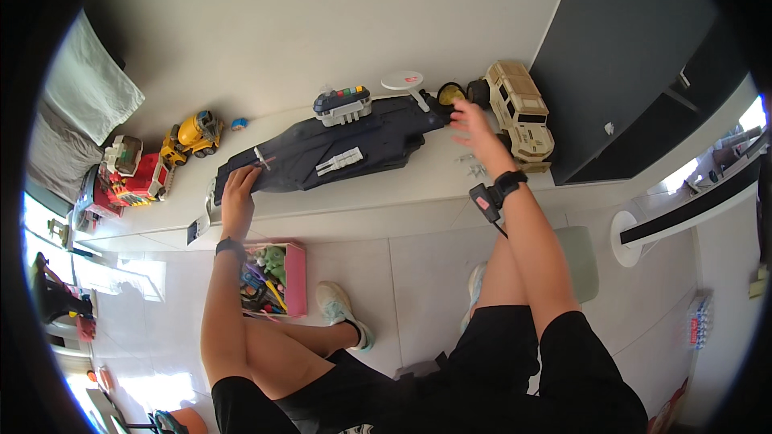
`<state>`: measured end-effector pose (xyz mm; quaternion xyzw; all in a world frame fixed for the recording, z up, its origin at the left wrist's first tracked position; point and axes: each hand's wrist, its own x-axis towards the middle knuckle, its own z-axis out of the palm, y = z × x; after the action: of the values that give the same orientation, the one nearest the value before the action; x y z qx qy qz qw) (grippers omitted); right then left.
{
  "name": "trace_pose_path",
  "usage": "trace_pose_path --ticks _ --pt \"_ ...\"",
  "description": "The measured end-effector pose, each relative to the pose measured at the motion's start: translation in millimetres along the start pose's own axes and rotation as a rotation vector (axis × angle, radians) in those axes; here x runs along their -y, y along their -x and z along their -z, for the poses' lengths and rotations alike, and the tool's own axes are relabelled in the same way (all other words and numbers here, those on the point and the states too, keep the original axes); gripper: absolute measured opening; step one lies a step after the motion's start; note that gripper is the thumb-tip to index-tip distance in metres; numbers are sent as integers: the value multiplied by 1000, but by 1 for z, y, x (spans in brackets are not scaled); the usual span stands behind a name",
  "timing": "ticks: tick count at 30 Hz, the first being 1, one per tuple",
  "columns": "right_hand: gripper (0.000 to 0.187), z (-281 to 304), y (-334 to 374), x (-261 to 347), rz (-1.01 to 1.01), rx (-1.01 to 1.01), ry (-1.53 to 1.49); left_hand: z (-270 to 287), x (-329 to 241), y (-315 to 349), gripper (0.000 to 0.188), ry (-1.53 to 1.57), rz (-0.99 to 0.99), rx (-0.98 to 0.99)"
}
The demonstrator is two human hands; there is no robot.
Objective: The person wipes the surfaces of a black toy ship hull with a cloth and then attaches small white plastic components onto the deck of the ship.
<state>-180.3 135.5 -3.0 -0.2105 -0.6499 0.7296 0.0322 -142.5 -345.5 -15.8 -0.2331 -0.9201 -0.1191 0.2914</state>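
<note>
A dark toy ship (310, 149) lies lengthwise along the middle of the white ledge (438, 175), set in from its front edge. The person's left hand (238, 190) bends over the ship's left end, fingertips by a small pale piece (260, 157); from where I'm standing I can't tell whether they pinch it. The right hand (474, 130) is spread wide near the ship's right end. A tower (346, 116) with coloured blocks rises at the ship's back side. Toward the ledge's right end stands a tan truck (519, 108); toward its left end, a yellow mixer (193, 137). Below the front edge, a pink box (297, 281) holds toys
</note>
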Motion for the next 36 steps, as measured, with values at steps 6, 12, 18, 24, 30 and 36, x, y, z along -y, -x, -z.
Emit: trace_pose_path --ticks 6,12,18,24,30,36 --pt "48 -17 2 -12 -194 347 21 2 -9 3 39 37 13 57" --pt "37 -9 9 -26 -256 406 -106 17 -8 25 42 -251 285 88" --pt "28 -4 31 -20 -268 500 -137 29 72 86 49 700 1308 -14" --pt "30 -8 37 -29 -245 418 -143 37 49 72 38 1541 1100 -48" --pt "34 -2 40 -33 -240 456 -185 7 58 51 25 1115 1235 -267" --pt "37 -11 55 -29 -249 421 -182 -5 64 41 28 1174 1188 -339"
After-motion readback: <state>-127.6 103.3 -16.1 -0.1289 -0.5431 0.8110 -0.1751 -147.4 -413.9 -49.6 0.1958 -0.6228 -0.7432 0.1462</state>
